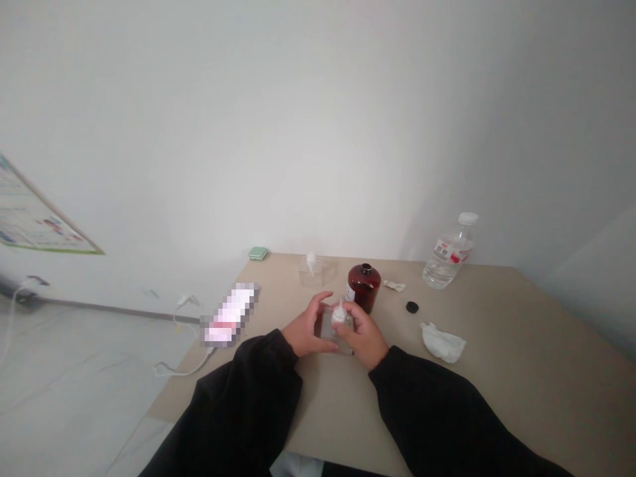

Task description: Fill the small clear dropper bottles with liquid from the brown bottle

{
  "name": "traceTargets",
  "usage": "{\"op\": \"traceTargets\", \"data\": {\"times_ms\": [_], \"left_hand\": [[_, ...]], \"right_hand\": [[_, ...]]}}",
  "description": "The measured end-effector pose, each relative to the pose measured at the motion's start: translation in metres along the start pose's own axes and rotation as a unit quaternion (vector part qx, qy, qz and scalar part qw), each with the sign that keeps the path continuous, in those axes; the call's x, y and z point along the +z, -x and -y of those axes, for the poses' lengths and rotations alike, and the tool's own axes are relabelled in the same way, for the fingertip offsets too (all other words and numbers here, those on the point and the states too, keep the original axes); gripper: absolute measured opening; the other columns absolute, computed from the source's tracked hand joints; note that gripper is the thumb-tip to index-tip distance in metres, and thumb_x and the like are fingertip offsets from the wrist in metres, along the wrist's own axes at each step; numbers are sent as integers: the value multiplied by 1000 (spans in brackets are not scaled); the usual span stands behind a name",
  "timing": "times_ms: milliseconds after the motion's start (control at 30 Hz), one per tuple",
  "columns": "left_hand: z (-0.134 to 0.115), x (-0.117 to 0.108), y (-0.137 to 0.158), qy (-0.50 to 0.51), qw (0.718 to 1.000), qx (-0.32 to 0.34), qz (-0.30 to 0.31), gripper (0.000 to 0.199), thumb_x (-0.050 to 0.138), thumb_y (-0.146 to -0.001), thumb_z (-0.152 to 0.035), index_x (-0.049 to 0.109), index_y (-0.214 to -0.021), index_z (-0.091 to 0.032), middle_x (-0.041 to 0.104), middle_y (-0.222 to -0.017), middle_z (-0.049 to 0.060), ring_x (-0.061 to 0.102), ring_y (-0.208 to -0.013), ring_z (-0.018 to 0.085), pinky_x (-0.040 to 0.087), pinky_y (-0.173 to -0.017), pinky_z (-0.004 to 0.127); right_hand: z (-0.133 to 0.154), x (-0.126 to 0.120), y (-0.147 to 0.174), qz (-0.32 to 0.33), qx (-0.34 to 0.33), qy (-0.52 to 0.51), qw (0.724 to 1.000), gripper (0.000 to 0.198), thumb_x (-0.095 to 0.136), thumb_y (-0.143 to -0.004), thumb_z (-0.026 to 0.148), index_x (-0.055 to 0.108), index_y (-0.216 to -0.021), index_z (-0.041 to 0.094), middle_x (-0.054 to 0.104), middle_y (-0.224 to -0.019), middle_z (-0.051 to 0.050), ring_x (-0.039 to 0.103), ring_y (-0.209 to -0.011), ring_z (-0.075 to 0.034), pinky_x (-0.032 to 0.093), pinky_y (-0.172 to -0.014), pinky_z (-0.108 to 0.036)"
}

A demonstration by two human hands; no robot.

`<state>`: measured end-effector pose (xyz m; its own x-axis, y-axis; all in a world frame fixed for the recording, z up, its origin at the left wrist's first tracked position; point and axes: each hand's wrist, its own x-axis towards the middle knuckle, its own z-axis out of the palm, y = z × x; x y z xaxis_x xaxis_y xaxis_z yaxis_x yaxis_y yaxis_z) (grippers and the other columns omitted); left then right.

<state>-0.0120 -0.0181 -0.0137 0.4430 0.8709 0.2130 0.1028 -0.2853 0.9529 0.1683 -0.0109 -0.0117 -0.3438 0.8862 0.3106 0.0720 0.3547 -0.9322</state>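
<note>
A clear, square-sided bottle [326, 332] stands at the middle of the table, and my left hand [307, 329] grips it from the left with thumb and fingers around its sides. On its top is a white pointed nozzle cap [340, 314]. My right hand [366, 338] pinches that cap between thumb and fingers from the right. Just behind my right hand stands a reddish-brown round bottle [364, 281] with an uncovered dark neck; its lower part is partly hidden by the hand. A similar clear bottle with a white pointed cap [311, 263] stands near the wall.
A lit phone [231, 315] with a white cable lies at the table's left edge. A small green case [258, 253] sits at the back left corner. To the right are a black cap [412, 307], crumpled tissue [443, 342], a small pale scrap [394, 285] and a water bottle [450, 252].
</note>
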Motion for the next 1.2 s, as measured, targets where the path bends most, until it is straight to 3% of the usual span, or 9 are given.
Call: {"op": "traceTargets", "data": {"times_ms": [133, 333, 467, 633, 967, 1200], "left_hand": [[-3, 2, 1, -41, 999, 8, -3, 107, 87, -59, -26, 19, -142, -22, 53, -122, 13, 57, -112, 29, 41, -101, 46], [-2, 6, 2, -114, 993, 28, -16, 106, 84, -62, -27, 18, -145, -19, 52, -130, 16, 56, -114, 30, 42, -102, 46], [-1, 7, 2, -185, 979, 75, -26, 96, 82, -66, -32, 28, -144, -20, 47, -137, 15, 50, -122, 31, 38, -107, 47], [-1, 6, 1, -190, 972, 139, -15, 82, 77, -73, -39, 36, -141, -22, 50, -133, 13, 50, -122, 30, 39, -107, 46], [-1, 2, 1, -248, 962, 111, 2, 83, 77, -72, -44, 38, -142, -25, 49, -127, 12, 54, -113, 28, 43, -102, 45], [0, 2, 1, -247, 960, 131, 4, 79, 76, -73, -45, 40, -140, -25, 49, -127, 12, 54, -114, 28, 44, -103, 45]], "right_hand": [[7, 2, 0, 4, 24, -9, 1000, 26, 64, -77, 33, 54, -98, 22, 63, -93, -2, 60, -84, -20, 50, -81, -37], [6, 1, -2, -2, 9, 3, 1000, 26, 65, -77, 33, 55, -98, 21, 64, -95, -3, 61, -88, -22, 48, -84, -39], [3, 0, -3, -13, -5, 25, 1000, 27, 63, -79, 34, 58, -102, 20, 65, -94, -4, 61, -89, -23, 48, -85, -40], [6, -1, -4, -11, -59, 47, 997, 25, 61, -81, 30, 63, -104, 21, 64, -104, -7, 60, -101, -25, 45, -94, -43], [-2, -3, -4, -29, -51, 56, 997, 27, 64, -79, 32, 63, -104, 22, 63, -107, -8, 58, -106, -26, 43, -99, -46], [-8, -7, -3, -12, -18, -28, 999, 35, 66, -77, 46, 68, -105, 24, 61, -116, -8, 54, -115, -28, 40, -104, -45]]}}
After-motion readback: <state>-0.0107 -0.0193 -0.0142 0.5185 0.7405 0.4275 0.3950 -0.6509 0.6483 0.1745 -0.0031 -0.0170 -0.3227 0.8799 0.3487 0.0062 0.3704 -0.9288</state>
